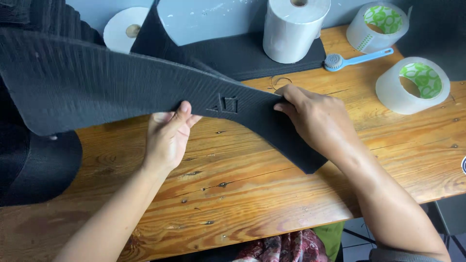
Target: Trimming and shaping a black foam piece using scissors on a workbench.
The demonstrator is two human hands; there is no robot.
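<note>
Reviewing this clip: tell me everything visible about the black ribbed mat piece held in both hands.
The black ribbed mat piece looks like flexible rubber or foam, its surface covered in fine parallel ridges, with a small raised emblem near its lower edge. It is lifted above the wooden table, bending, wide at the left and tapering to a pointed corner at the right. The left hand pinches its lower edge, thumb on top; the right hand grips it beside the emblem. Similar black pieces lie behind.

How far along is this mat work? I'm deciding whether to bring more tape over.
Done: nothing visibly finished; no tape shows on the black ribbed mat. In hand: the left hand and right hand hold that mat by its edge, lifted off the wooden table. Left: two clear tape rolls and a white roll stand untouched, and more black mats lie stacked behind.
</note>
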